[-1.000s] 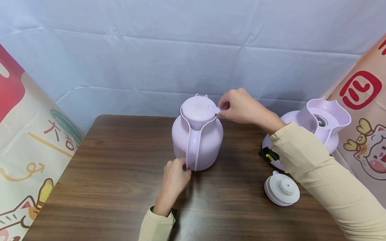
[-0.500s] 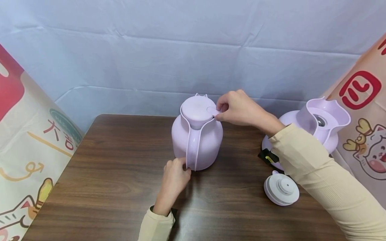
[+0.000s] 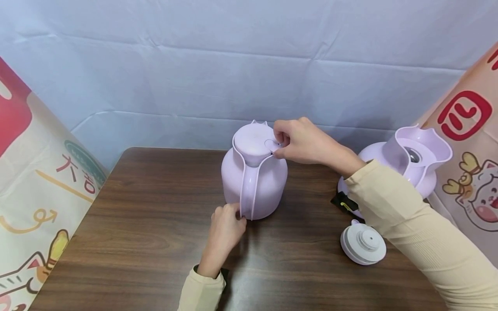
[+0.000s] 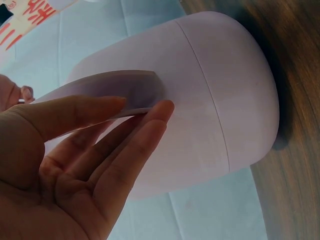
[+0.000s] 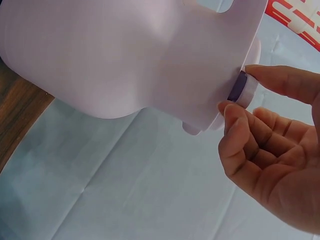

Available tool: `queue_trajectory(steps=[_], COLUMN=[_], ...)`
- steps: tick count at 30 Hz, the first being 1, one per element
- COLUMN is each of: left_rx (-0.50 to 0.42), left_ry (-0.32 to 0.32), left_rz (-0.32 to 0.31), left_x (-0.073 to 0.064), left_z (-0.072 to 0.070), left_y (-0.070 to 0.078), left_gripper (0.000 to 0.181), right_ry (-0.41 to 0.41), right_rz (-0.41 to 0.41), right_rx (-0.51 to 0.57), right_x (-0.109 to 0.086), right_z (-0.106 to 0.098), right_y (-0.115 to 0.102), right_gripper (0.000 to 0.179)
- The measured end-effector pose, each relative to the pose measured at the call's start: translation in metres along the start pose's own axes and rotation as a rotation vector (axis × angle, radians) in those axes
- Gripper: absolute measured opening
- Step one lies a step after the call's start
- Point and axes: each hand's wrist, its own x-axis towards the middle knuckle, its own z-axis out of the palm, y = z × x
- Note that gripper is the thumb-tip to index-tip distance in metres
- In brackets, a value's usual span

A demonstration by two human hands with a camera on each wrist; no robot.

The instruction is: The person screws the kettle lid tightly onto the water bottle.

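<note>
A lilac thermos jug (image 3: pixel 268 185) stands upright on the wooden table, its round lid (image 3: pixel 252 137) seated in the collar. My left hand (image 3: pixel 225 231) holds the lower end of the jug's handle (image 3: pixel 249 194), thumb on one side and fingers on the other, as the left wrist view shows. At the lid's right edge, my right hand (image 3: pixel 301 140) pinches the small lid tab (image 5: pixel 245 91) between thumb and index finger. The other fingers of that hand are curled in the right wrist view.
A second lilac jug (image 3: pixel 418 172) without a lid stands at the right, partly behind the right sleeve (image 3: pixel 404 220). In front of it a lid (image 3: pixel 363 245) lies upside down on the table (image 3: pixel 148 224). A pale cloth (image 3: pixel 194 77) hangs behind.
My right hand has moved slightly left and turned, with the lid tab between its fingers swinging in the same direction. The left hand and the jug have stayed put.
</note>
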Motion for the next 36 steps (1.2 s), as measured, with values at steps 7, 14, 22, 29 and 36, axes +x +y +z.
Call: queue_trajectory(steps=[7,14,22,29,36], left_rx=[-0.009,-0.005,-0.002,0.002,0.003], left_ry=[-0.001,-0.003,0.007,0.007,0.012], left_rz=[-0.011,-0.02,-0.008,-0.008,0.002], left_x=[0.001,0.0,0.0,0.0,0.0], left_z=[0.0,0.001,0.001,0.001,0.001], left_y=[0.0,0.0,0.0,0.0,0.0], left_gripper=[0.012,0.012,0.012,0.011,0.012], right_ry=[-0.001,-0.012,-0.008,-0.025,-0.047], right_rz=[-0.014,-0.012,0.002,0.064,0.107], right_rx=[0.009,0.003,-0.013,0.0,0.008], right_x=[0.001,0.002,0.003,0.004,0.004], right_z=[0.001,0.003,0.006,0.005,0.002], right_y=[-0.001,-0.002,-0.004,-0.007,-0.011], right_gripper=[0.022,0.02,0.019,0.017,0.016])
